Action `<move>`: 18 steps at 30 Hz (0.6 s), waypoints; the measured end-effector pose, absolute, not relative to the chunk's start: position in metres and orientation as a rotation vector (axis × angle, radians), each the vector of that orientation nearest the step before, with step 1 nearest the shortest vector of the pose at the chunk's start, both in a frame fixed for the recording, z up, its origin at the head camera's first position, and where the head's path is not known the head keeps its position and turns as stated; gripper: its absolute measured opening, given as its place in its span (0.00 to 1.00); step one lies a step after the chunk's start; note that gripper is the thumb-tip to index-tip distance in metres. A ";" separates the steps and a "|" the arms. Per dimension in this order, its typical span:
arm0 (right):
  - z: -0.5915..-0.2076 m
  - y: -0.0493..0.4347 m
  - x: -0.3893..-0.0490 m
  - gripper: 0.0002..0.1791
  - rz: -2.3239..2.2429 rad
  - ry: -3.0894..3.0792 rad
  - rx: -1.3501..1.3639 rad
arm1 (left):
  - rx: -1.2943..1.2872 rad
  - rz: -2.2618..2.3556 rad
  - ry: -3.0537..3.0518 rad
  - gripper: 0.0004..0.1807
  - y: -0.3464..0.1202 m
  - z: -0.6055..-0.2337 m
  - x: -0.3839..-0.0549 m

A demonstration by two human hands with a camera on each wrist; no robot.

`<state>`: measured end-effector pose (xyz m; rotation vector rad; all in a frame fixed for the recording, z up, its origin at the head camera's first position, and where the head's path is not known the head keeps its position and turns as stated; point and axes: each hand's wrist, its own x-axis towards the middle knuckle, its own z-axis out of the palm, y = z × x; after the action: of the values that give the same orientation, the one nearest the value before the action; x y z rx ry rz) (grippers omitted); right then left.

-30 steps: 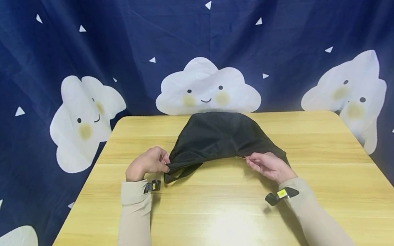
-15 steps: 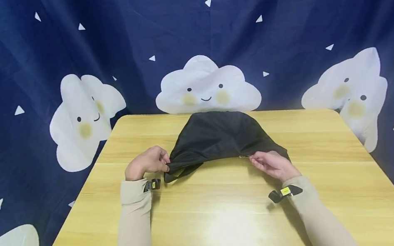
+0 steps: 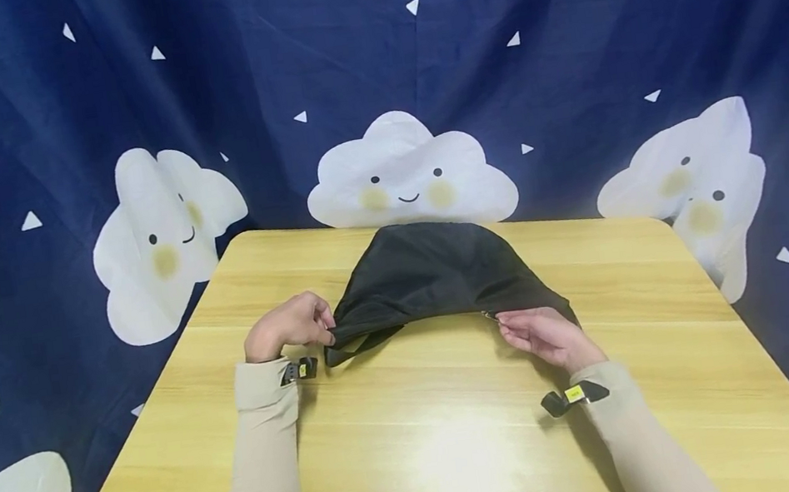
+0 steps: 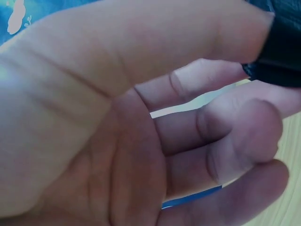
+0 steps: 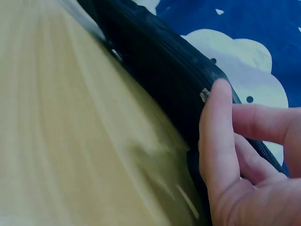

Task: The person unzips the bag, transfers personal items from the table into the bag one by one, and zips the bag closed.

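A black fabric bag [image 3: 436, 269] lies toward the back of the table, its curved side away from me and its straight zipped edge facing me. My left hand [image 3: 290, 326] pinches the bag's left end between thumb and fingers; in the left wrist view the other fingers are loosely bent below the black fabric [image 4: 280, 52]. At the right part of the zipped edge, my right hand [image 3: 550, 338] pinches the small metal zipper pull, mostly covered by the fingertips. The zipper slider [image 5: 205, 95] shows right at the thumb tip, and dark zipper teeth [image 5: 264, 153] run on behind the fingers.
The light wooden table [image 3: 406, 438] has rounded corners and a bright glare spot near the front. A dark blue curtain [image 3: 247, 56] with white clouds and triangles hangs just behind and beside it. A loop of black strap [image 3: 363, 346] lies under the bag's left end.
My right hand has moved a little to the right along the zipped edge, and the zipper slider has moved with it. My left hand keeps its hold on the bag's left end.
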<state>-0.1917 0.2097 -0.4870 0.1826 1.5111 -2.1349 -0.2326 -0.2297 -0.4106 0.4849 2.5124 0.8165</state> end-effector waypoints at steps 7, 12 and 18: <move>-0.489 0.208 -0.184 0.14 -2.197 1.514 0.200 | 0.529 0.793 2.517 0.09 -0.231 -0.407 -0.233; -0.490 0.208 -0.183 0.16 -2.222 1.471 0.211 | 0.543 0.804 2.511 0.09 -0.230 -0.409 -0.234; -0.492 0.209 -0.181 0.17 -2.230 1.473 0.222 | 0.514 0.786 2.518 0.10 -0.229 -0.412 -0.234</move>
<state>-0.1807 0.2085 -0.4917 0.2217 1.4725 -2.2296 -0.2341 -0.2287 -0.4122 0.5144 2.5181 0.7858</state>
